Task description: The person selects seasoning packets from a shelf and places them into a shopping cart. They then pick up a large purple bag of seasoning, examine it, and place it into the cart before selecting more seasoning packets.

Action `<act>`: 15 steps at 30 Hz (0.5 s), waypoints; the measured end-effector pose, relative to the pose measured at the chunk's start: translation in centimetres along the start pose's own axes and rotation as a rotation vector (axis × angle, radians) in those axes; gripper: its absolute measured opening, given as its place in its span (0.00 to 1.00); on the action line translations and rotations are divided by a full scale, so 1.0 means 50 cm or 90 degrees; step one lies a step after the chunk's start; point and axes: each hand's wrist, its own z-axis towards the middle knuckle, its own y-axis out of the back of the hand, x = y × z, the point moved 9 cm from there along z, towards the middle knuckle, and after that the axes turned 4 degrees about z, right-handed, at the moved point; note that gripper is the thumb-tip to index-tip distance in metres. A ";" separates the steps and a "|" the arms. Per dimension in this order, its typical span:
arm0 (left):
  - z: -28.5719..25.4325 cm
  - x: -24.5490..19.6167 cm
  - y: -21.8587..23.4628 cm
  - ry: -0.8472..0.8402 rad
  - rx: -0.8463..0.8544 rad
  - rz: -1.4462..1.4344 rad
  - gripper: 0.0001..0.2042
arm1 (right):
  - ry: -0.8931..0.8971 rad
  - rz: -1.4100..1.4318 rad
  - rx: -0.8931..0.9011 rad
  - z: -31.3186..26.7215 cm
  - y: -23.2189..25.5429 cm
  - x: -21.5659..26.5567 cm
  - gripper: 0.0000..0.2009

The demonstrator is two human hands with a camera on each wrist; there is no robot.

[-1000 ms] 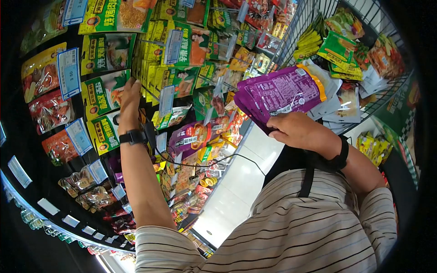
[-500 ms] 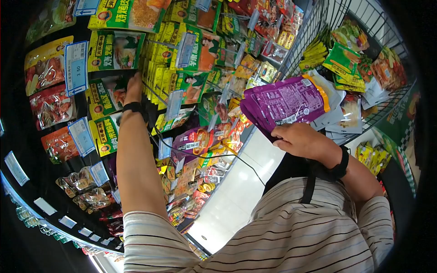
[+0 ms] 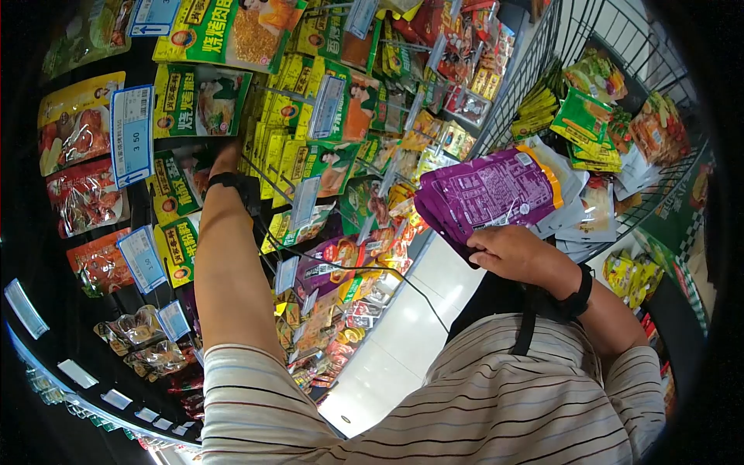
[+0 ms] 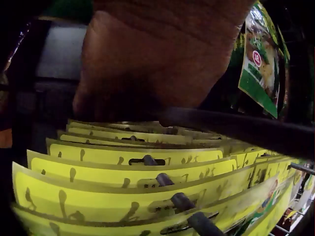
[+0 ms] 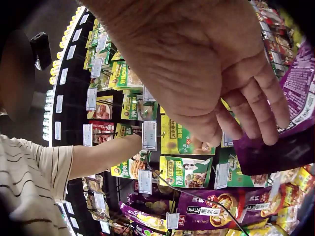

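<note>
The left hand (image 3: 225, 160) reaches in among hanging yellow-green seasoning packets (image 3: 273, 159), its fingers out of sight. Seen from the left wrist, that hand (image 4: 157, 59) is above a row of yellow packet tops (image 4: 123, 169) strung on a dark hook; its fingertips cannot be made out. Purple pouches (image 3: 496, 190) in a stack are gripped at their lower edge by the right hand (image 3: 508, 249), in front of the cart. The right wrist view shows this hand (image 5: 211, 73) with its fingers against the purple pouch (image 5: 300, 93).
A wire shopping cart (image 3: 535, 74) at the upper right holds green, yellow and white packets. Price tags (image 3: 132, 136) stick out from the rack on hooks. A black cable (image 3: 372, 267) hangs across the front of the shelves. Pale floor (image 3: 387, 349) lies between rack and person.
The left hand has gone deeper among the packets, and its fingers have dropped from sight. The right hand keeps its grip on the purple pouches, slightly lower in the head view.
</note>
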 end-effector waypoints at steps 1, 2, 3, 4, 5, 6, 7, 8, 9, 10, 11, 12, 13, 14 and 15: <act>-0.002 0.000 0.000 0.013 0.004 -0.038 0.23 | -0.001 -0.001 -0.002 0.001 0.001 0.001 0.12; -0.003 -0.001 0.001 0.019 0.008 -0.060 0.23 | -0.002 -0.001 -0.003 0.002 0.002 0.002 0.12; -0.002 -0.001 0.001 0.024 0.010 -0.082 0.23 | 0.001 0.001 -0.004 0.003 0.003 0.004 0.12; -0.001 0.001 0.003 0.029 0.011 -0.096 0.23 | 0.004 0.003 -0.005 0.005 0.004 0.006 0.12; 0.000 0.001 0.004 0.032 0.013 -0.106 0.23 | 0.007 0.005 -0.006 0.006 0.006 0.008 0.12; 0.001 0.003 0.004 0.036 0.014 -0.117 0.23 | 0.009 0.006 -0.004 0.007 0.006 0.009 0.12; 0.000 0.007 0.004 0.041 0.015 -0.127 0.23 | 0.012 0.006 -0.003 0.008 0.006 0.010 0.12; 0.001 0.009 0.004 0.045 0.016 -0.135 0.22 | 0.015 0.006 -0.002 0.009 0.006 0.011 0.12; 0.000 0.013 0.003 0.049 0.016 -0.144 0.22 | 0.014 0.002 0.001 0.010 0.004 0.008 0.12; 0.000 0.016 0.004 0.052 0.016 -0.148 0.22 | 0.013 -0.002 0.003 0.010 0.001 0.003 0.12; -0.001 0.017 0.002 0.055 0.013 -0.155 0.22 | 0.012 -0.006 0.005 0.009 -0.001 0.000 0.12; -0.001 0.021 0.001 0.059 0.013 -0.160 0.22 | 0.009 0.000 0.008 0.007 0.000 0.000 0.13; -0.001 0.025 0.001 0.063 0.011 -0.166 0.22 | 0.007 0.005 0.010 0.005 0.002 0.000 0.13; 0.001 0.026 0.001 0.065 0.011 -0.174 0.22 | 0.003 0.009 0.012 0.002 0.004 0.000 0.14; 0.002 0.028 0.001 0.068 0.011 -0.181 0.22 | -0.003 0.009 0.016 -0.001 0.005 0.000 0.14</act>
